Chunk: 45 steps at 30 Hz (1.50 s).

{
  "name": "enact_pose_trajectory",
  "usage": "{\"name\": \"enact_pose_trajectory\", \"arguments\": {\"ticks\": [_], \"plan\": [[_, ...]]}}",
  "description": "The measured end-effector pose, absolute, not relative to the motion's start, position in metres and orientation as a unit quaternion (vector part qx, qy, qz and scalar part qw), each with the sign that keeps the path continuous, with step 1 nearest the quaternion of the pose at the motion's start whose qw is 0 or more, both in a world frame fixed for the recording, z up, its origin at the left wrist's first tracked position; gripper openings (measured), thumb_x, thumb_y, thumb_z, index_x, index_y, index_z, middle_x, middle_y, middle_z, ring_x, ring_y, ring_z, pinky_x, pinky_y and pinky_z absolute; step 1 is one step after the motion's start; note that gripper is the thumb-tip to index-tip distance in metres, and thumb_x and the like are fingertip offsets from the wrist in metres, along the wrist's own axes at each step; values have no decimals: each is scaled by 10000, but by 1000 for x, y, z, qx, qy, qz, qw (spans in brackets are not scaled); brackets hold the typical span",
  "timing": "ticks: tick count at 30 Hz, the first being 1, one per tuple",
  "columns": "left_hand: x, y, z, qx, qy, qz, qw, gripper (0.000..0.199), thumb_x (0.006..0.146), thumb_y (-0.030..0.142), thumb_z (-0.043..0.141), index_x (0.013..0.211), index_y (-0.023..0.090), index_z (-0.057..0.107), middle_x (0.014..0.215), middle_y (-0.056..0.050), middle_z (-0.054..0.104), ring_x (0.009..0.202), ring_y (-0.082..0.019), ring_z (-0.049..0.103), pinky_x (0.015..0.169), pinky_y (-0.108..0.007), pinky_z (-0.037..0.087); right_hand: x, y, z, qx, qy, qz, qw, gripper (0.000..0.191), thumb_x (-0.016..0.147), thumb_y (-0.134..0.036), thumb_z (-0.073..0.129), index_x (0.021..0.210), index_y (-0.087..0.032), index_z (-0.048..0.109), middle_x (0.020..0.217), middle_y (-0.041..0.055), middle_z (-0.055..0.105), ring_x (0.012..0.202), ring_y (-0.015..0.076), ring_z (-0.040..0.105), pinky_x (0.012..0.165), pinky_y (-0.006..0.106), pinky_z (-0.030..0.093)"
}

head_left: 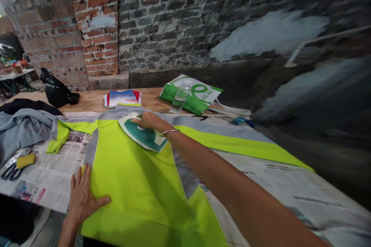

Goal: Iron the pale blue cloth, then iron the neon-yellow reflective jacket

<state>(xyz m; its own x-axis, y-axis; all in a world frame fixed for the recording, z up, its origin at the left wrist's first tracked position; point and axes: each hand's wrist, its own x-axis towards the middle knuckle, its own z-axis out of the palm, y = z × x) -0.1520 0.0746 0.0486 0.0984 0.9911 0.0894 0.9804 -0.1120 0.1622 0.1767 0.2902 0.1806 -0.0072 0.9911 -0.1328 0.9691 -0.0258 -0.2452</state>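
A neon yellow and grey long-sleeved top [124, 177] lies spread over newspaper, its sleeves stretched out to both sides. My right hand [152, 120] is wrapped round the handle of a teal and white clothes iron [142, 134]. The iron rests on the upper part of the yellow panel, its tip towards the far left. My left hand [83, 193] lies flat with spread fingers on the left edge of the top, thumb on the yellow cloth. Around my right wrist is a thin silver bangle [170, 132].
Newspaper [60, 173] covers the wooden table [91, 100]. At left lie scissors and a yellow sponge-like block [25, 161], grey clothing [24, 127] and a black bag [56, 90]. Behind are a folded garment [121, 97], a clear bottle [180, 98], a green-white bag [199, 96] and a brick wall [168, 19].
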Motion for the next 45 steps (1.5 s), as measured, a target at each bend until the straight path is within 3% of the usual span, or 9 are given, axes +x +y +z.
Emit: {"name": "enact_pose_trajectory", "arguments": {"ticks": [3, 6, 14, 22, 28, 31, 36, 41, 45], "plan": [[-154, 75, 45, 747, 656, 109, 15, 1115, 704, 677, 692, 1578, 122, 277, 1613, -184, 359, 1528, -398, 232, 1208, -613, 233, 203, 268, 180, -636, -743, 209, 16, 527, 944, -630, 563, 971, -132, 733, 941, 114, 748, 832, 237, 682, 639, 265, 450], [-156, 76, 42, 750, 651, 120, 11, 1091, 716, 689, 672, 1570, 121, 303, 1609, -184, 366, 1529, -404, 225, 1205, -616, 233, 215, 225, 182, -566, -785, 254, -9, 490, 868, -641, 652, 916, -159, 724, 870, 56, 735, 746, 202, 659, 562, 244, 389], [-161, 81, 43, 755, 645, 116, 6, 1087, 727, 710, 643, 1574, 118, 304, 1603, -193, 371, 1521, -410, 245, 1187, -626, 260, 189, 145, 194, -439, -879, 179, -57, 429, 825, -620, 740, 875, -195, 713, 793, 46, 718, 748, 211, 658, 590, 252, 339], [-160, 80, 48, 754, 651, 87, 14, 1050, 728, 696, 649, 1553, 115, 359, 1615, -181, 346, 1525, -411, 232, 1194, -620, 256, 208, 250, 181, -528, -843, 97, -24, 494, 879, -650, 665, 1062, -195, 723, 1016, 113, 747, 918, 271, 684, 659, 269, 416], [-162, 77, 40, 758, 644, 105, -3, 1059, 724, 706, 657, 1553, 118, 358, 1614, -185, 350, 1526, -400, 239, 1202, -622, 239, 232, 337, 176, -628, -777, 41, 7, 603, 900, -650, 626, 1240, -158, 695, 1179, 164, 712, 1066, 304, 648, 802, 298, 476], [-162, 77, 38, 759, 641, 112, -7, 1050, 720, 701, 665, 1553, 137, 362, 1617, -177, 349, 1525, -404, 239, 1199, -622, 242, 237, 343, 175, -634, -769, 75, 20, 613, 882, -678, 623, 1200, -162, 714, 1157, 148, 721, 1027, 289, 654, 776, 295, 480], [-159, 78, 45, 757, 646, 101, 3, 1061, 719, 715, 662, 1541, 111, 373, 1613, -190, 351, 1526, -407, 233, 1202, -618, 238, 238, 301, 175, -558, -802, 214, -15, 647, 796, -785, 625, 959, -169, 740, 897, 76, 746, 770, 215, 645, 616, 260, 434], [-155, 77, 51, 754, 649, 101, 15, 1058, 726, 727, 660, 1541, 118, 371, 1612, -200, 350, 1526, -413, 226, 1199, -626, 238, 208, 206, 187, -455, -844, 281, -41, 511, 781, -678, 708, 897, -181, 716, 852, 39, 731, 748, 201, 649, 578, 247, 370], [-156, 77, 56, 757, 644, 102, 42, 1069, 712, 711, 689, 1545, 127, 360, 1613, -208, 347, 1526, -419, 221, 1198, -639, 225, 183, 134, 197, -409, -879, 236, -66, 459, 824, -652, 686, 861, -194, 688, 803, 58, 710, 780, 247, 673, 603, 275, 365]]}}
